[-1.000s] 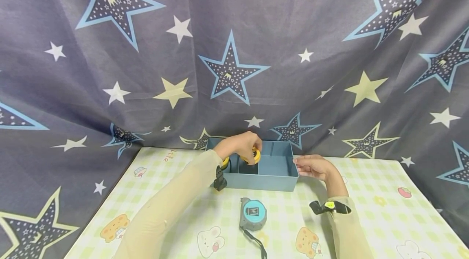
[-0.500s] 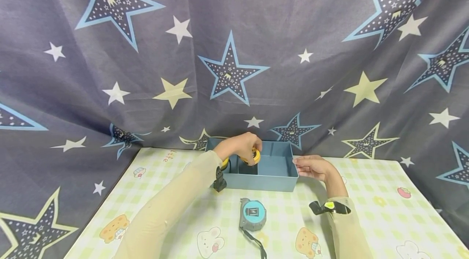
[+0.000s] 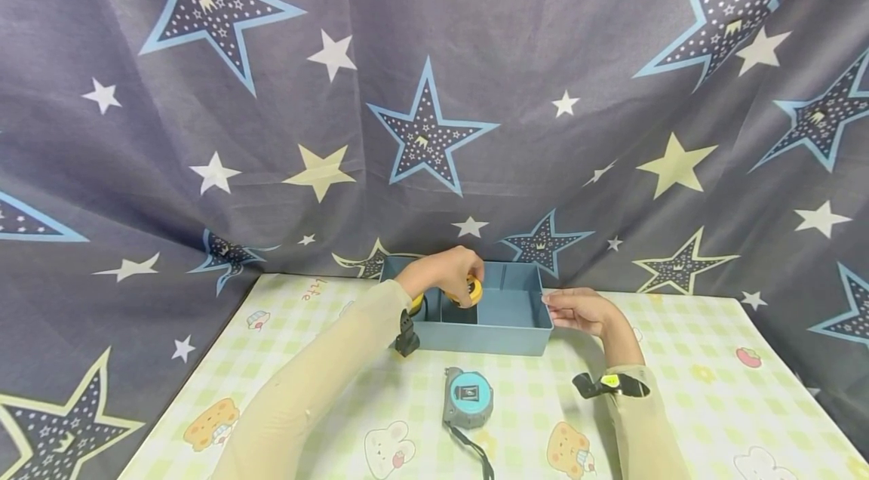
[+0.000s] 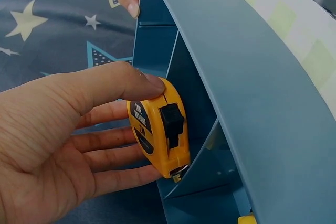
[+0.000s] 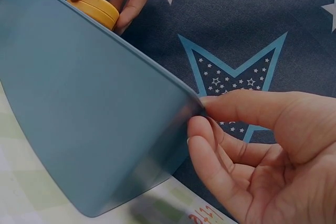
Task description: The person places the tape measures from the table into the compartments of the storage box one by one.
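Note:
A yellow tape measure with a black slide button is gripped between the thumb and fingers of my left hand. It is held at the middle compartment of a blue divided box, partly hidden by the fingers in the head view. With thumb and fingers, my right hand pinches the rim at the box's right end; the right wrist view shows the thumb on the edge and the fingers curled below. Another yellow piece shows in the left compartment, mostly hidden by the left wrist in the head view.
On the table, in front of the box, lies a grey and turquoise tape measure with a black strap. A star-patterned curtain hangs right behind the box. Dividers split the box into compartments.

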`<state>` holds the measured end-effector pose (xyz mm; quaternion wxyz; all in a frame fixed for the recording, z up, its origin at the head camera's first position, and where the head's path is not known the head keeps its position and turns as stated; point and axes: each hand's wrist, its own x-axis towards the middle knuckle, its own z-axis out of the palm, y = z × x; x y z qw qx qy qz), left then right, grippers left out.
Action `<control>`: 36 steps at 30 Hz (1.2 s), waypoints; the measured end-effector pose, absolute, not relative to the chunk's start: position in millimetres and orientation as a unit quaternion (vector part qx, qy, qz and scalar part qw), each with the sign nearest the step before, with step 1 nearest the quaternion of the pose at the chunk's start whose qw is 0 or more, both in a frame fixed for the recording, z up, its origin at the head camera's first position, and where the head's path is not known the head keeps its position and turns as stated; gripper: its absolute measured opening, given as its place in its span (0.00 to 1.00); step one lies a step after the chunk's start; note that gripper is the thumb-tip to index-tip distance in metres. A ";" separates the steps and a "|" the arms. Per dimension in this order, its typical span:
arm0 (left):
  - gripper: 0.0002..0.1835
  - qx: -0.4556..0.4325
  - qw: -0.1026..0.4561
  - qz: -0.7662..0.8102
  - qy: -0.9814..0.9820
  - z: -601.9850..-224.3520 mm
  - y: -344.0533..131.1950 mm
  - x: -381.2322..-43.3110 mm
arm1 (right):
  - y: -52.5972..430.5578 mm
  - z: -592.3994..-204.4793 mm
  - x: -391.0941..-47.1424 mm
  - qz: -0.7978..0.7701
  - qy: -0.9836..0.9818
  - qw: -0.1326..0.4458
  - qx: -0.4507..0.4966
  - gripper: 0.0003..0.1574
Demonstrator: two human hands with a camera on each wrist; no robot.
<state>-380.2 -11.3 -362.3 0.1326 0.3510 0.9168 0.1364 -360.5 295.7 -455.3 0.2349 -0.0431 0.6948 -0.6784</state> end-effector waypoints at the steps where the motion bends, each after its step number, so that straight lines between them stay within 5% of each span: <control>1: 0.18 0.352 0.132 0.135 0.917 -361.9 -11.4 -380.3 | 295.8 -454.7 -360.6 -0.679 0.694 0.235 -0.042 0.12; 36: 0.16 0.358 0.132 0.130 0.915 -363.3 -10.1 -385.1 | 298.4 -458.8 -362.6 -0.679 0.692 0.240 -0.051 0.15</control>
